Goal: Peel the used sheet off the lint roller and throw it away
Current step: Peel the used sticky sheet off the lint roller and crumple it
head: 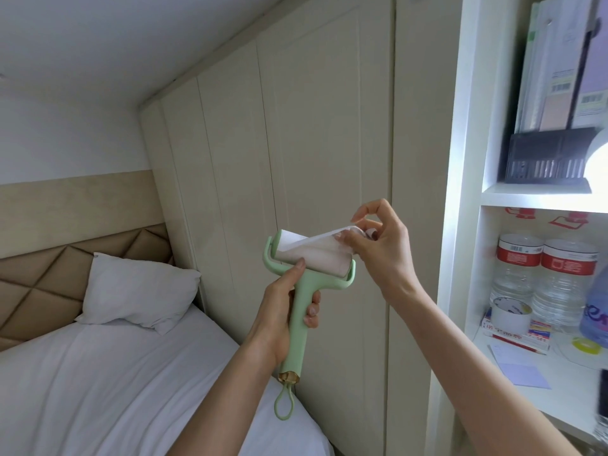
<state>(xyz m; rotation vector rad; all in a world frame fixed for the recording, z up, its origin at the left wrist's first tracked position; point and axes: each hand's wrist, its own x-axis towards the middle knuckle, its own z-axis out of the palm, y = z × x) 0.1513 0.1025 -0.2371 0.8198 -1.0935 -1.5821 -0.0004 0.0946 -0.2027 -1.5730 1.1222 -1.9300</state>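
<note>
A pale green lint roller (301, 302) is held upright in front of me, its white sticky roll (312, 256) lying across the top of the fork. My left hand (279, 314) is wrapped around the handle, thumb pressed against the roll's lower edge. My right hand (378, 245) pinches the lifted corner of the used sheet (325, 237) at the roll's right end. The sheet is partly peeled and stretches as a strip from the roll's upper left to my fingers.
A bed with white sheets (115, 373) and a pillow (138, 291) lies at lower left. Cream wardrobe doors (296, 143) stand behind the roller. White shelves (533, 195) on the right hold water bottles (543, 281), a tape roll, papers and folders.
</note>
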